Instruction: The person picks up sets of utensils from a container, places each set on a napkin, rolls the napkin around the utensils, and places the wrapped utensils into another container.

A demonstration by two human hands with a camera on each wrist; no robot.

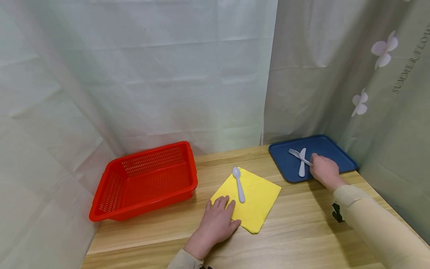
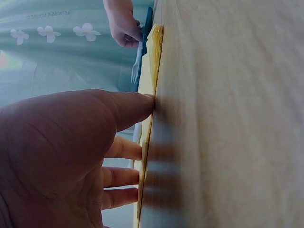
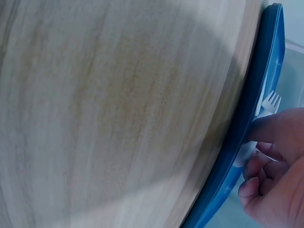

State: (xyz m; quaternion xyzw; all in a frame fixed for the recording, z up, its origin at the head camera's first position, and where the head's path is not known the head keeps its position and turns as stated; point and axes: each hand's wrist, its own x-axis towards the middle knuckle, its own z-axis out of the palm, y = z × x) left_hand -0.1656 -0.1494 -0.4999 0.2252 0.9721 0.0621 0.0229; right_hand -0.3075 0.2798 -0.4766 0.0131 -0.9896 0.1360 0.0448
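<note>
In the head view, my right hand (image 1: 324, 170) is over the blue tray (image 1: 336, 152) and pinches the handle end of a white plastic fork (image 1: 295, 153). The fork crosses above a white plastic knife (image 1: 302, 170) that lies on the tray. My left hand (image 1: 217, 221) rests with extended fingers on the near left edge of a folded yellow napkin (image 1: 258, 198). On that napkin lies a white plastic spoon (image 1: 239, 185), just beyond the left fingertips. The left wrist view shows the thumb (image 2: 135, 107) touching the napkin's edge.
A red plastic basket (image 1: 151, 201) with perforated walls stands on the wooden table (image 1: 292, 239) to the left. Pale curtains (image 1: 174, 74) hang along the back and both sides, close behind the basket and tray.
</note>
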